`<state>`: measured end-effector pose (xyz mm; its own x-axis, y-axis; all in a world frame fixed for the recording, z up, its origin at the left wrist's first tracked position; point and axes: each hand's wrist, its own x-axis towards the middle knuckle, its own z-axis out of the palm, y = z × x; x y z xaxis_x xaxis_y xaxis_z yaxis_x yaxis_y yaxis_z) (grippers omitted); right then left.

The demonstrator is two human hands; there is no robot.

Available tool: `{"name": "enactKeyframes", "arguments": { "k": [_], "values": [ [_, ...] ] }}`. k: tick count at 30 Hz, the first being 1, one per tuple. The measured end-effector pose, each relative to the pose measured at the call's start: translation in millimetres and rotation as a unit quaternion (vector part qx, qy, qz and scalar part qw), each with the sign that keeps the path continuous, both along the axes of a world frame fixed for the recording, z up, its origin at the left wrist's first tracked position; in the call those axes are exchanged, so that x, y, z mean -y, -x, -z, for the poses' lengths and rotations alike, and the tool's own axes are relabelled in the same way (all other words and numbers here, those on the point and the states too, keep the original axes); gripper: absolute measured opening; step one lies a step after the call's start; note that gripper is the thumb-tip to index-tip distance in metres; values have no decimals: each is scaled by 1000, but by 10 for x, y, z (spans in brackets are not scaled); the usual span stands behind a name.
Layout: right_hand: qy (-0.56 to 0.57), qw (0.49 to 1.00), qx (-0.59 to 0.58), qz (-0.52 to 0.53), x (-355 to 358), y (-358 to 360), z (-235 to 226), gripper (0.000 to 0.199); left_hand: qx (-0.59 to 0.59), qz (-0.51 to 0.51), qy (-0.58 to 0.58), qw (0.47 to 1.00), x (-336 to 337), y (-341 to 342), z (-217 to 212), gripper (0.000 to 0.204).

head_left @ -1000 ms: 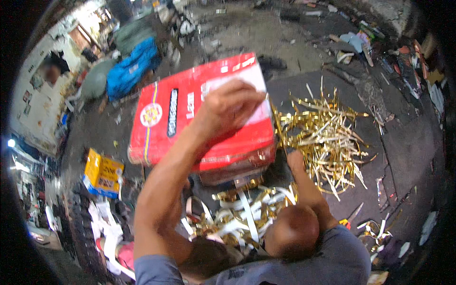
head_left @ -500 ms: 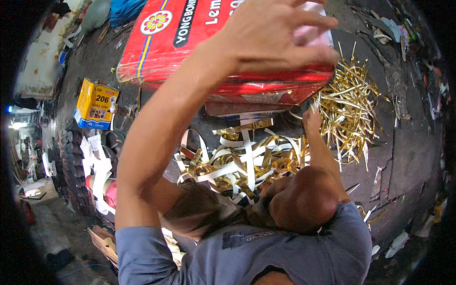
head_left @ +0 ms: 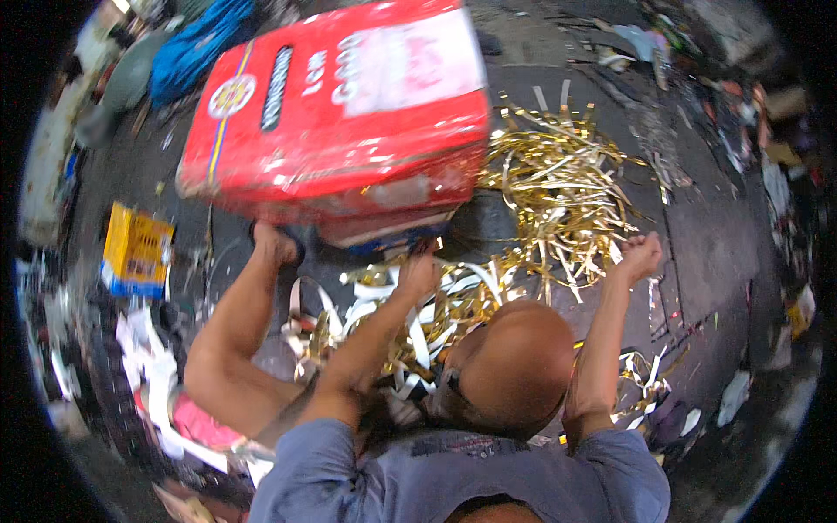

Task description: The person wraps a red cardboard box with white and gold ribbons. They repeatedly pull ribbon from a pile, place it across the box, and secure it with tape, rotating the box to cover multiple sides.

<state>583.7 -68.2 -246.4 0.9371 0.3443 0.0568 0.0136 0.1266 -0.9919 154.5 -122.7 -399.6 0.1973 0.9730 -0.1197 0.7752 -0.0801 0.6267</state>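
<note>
My left hand (head_left: 420, 272) reaches down to the near side of a large red box (head_left: 384, 113), beside gold and white strips (head_left: 458, 296). Its fingers are smeared and partly hidden, so a grip cannot be made out. Out to the right, my right hand (head_left: 643, 255) has its fingers curled closed at the edge of a loose heap of thin gold strips (head_left: 567, 179). Whatever may be inside that hand is too blurred to name. Wider gold and white strips lie tangled in front of me, between my legs.
A yellow and blue carton (head_left: 137, 250) stands on the left. White scraps and a pink bundle (head_left: 205, 423) lie beside my left leg (head_left: 231, 349). Blue cloth (head_left: 196, 52) is at the far left. Assorted litter (head_left: 645, 52) covers the far right floor.
My left hand has come down from the top of the red box to its near side. My right hand has moved rightward. The whole view has shifted, with the box now further left.
</note>
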Motion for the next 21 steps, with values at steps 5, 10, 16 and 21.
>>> {"name": "enactKeyframes", "arguments": {
  "k": [5,10,16,21],
  "values": [
    [168,967,110,-158,994,324,148,8,-70,-32,6,997,148,-129,246,55],
    [157,857,311,-379,1349,1046,187,25,-8,41,135,990,118,-270,-554,35],
    [-17,707,245,-663,702,2139,-640,71,283,45,81,955,-248,-299,-2157,14],
    [-90,704,158,-686,352,2408,-1003,55,162,63,26,984,-245,168,-3053,14]
  ]
}}
